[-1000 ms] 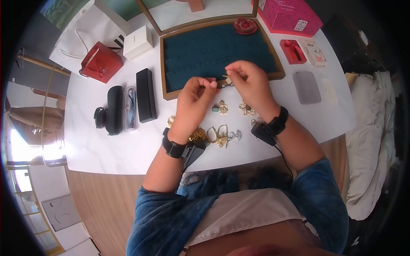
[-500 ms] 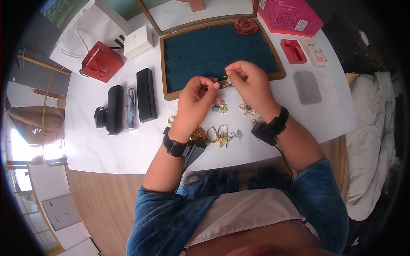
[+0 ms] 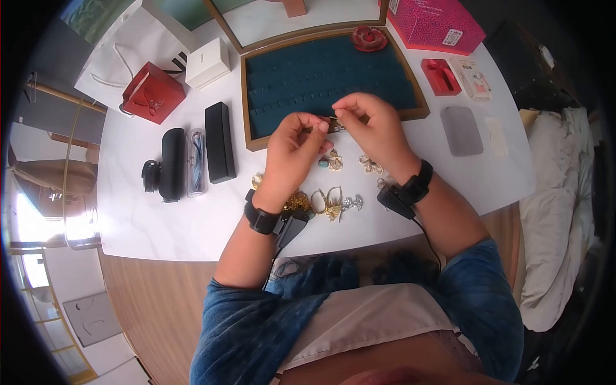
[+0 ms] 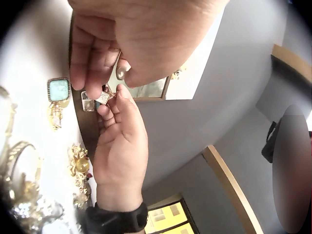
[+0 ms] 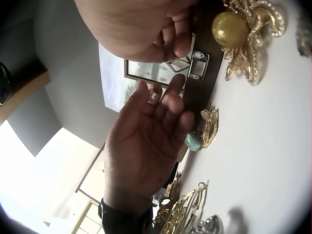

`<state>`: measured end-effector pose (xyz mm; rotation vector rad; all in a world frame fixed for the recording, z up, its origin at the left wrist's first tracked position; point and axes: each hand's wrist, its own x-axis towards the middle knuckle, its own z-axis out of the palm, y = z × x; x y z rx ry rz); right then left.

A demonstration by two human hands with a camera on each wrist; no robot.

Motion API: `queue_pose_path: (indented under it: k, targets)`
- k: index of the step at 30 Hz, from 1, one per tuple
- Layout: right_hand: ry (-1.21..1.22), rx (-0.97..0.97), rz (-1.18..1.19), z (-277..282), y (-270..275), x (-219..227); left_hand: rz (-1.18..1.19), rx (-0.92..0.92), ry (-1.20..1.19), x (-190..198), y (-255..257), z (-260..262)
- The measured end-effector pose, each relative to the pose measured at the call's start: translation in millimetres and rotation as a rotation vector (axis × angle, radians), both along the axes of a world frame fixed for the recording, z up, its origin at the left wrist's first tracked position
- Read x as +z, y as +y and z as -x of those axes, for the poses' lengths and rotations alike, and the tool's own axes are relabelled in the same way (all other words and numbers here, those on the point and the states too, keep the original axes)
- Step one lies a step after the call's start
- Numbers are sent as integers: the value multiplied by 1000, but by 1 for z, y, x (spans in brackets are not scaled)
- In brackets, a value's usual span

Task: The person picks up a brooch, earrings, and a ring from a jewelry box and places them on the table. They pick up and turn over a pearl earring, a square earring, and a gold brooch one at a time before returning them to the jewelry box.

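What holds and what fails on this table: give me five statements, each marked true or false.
1. A long black box lies left of the green tray. True.
2. A blue cup sits at the tray's far right corner. False: a red flower-shaped ornament does.
3. The right hand holds a small jewelled piece. True.
4. The black box touches the tray. False: they lie apart.
5. A turquoise-stoned piece lies on the white table. True.

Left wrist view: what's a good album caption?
Right grip pinches a glittering ornament beside the left grip, turquoise-stone jewelry lying on the white table.
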<state>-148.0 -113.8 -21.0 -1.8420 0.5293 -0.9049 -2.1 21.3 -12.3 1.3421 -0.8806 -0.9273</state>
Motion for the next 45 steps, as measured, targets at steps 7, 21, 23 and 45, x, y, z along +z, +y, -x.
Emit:
queue_pose_path:
  k: [7, 21, 23, 45]
  targets:
    - [-9, 39, 2, -1, 2, 1, 26, -2, 5, 1, 0, -1]
    - [-12, 56, 7, 0, 2, 1, 41, -13, -2, 2, 0, 0]
    - [-10, 62, 1, -1, 2, 1, 46, -10, -2, 2, 0, 0]
    - [2, 81, 77, 0, 4, 3, 22, -34, 7, 2, 1, 2]
